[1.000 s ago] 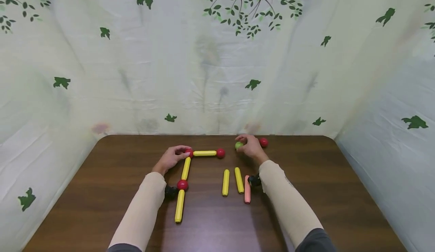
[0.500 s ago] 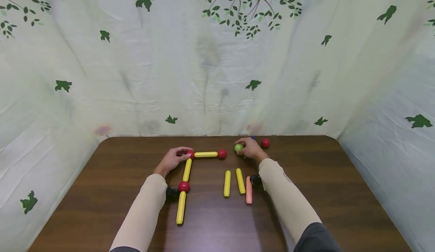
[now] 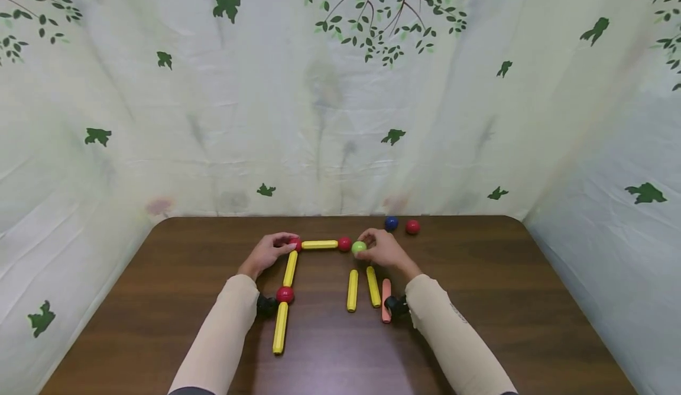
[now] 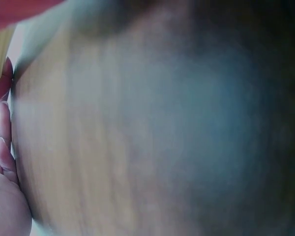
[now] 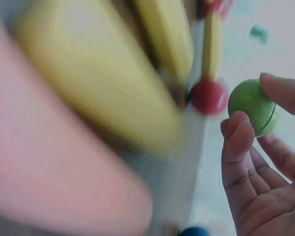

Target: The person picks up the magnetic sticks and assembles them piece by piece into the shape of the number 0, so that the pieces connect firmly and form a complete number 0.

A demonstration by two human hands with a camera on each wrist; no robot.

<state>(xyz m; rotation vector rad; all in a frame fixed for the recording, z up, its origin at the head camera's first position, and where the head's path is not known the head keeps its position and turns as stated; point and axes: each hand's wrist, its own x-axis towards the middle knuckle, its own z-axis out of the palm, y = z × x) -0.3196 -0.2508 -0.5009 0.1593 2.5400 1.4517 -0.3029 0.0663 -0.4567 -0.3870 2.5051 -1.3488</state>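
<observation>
My left hand [image 3: 266, 253] grips a red ball [image 3: 295, 243] at the corner of a chain of yellow sticks and red balls. From that corner one yellow stick [image 3: 319, 245] runs right to another red ball [image 3: 344, 243]. A second stick [image 3: 289, 269] comes toward me to a red ball [image 3: 285, 294], with a further yellow stick [image 3: 280, 328] below it. My right hand [image 3: 384, 249] pinches a green ball [image 5: 251, 107] between thumb and fingers, just right of the chain's right-end red ball. The left wrist view is mostly blurred tabletop.
Two loose yellow sticks [image 3: 353, 291] and a pink stick [image 3: 386, 301] lie in front of my right hand, the pink one partly under the wrist camera. A blue ball [image 3: 391, 223] and a red ball [image 3: 412, 227] sit at the table's back edge, before a leaf-print cloth [image 3: 319, 117].
My right hand has brought the green ball left and slightly nearer me, up beside the chain's right-end red ball. The blue ball behind it is now uncovered. My left hand keeps its place.
</observation>
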